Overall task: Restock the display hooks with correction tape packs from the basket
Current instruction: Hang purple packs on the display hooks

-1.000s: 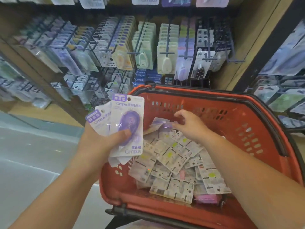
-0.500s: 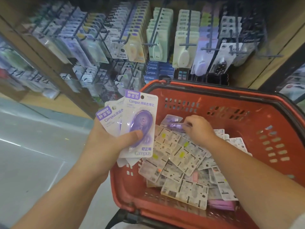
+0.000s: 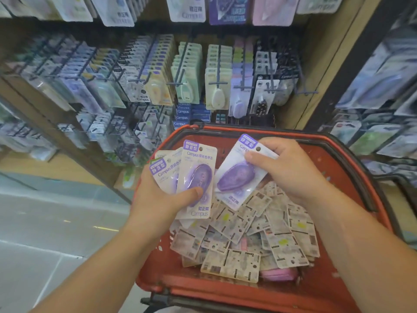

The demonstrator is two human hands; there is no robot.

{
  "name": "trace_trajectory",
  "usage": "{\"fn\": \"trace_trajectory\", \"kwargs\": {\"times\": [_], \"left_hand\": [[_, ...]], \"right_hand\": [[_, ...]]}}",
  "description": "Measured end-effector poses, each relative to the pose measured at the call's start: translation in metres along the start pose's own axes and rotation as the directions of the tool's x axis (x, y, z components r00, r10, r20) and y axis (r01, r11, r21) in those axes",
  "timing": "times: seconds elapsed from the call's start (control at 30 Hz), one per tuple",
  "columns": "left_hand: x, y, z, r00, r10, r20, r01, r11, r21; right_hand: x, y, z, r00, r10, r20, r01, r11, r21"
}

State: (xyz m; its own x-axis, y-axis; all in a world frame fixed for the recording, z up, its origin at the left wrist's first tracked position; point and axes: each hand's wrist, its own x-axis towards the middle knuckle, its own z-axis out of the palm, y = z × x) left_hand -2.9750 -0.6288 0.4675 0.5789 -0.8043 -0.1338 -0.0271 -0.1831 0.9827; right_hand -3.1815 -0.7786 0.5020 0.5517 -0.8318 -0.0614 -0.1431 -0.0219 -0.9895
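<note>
Above the red plastic basket (image 3: 352, 177), the left hand (image 3: 158, 197) clamps a fan of purple correction tape packs (image 3: 198, 177), while the right hand (image 3: 291, 170) pinches another purple carded pack (image 3: 234, 177), best slid squarely against that fan, punched holes aligned.

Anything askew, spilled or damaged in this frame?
Nothing damaged or spilled. The packs in the red basket lie jumbled, mostly face down. The left hand holds a fanned stack of purple packs; the right hand holds one purple pack tilted.
</note>
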Motion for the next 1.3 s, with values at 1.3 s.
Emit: {"fn": "trace_trajectory", "kwargs": {"times": [1.3], "left_hand": [[0.094,0.139,-0.281,0.913,0.405,0.053,-0.347,0.839,-0.42]], "right_hand": [[0.071,-0.186,0.311,0.915,-0.401,-0.045,0.403,0.91,0.097]]}}
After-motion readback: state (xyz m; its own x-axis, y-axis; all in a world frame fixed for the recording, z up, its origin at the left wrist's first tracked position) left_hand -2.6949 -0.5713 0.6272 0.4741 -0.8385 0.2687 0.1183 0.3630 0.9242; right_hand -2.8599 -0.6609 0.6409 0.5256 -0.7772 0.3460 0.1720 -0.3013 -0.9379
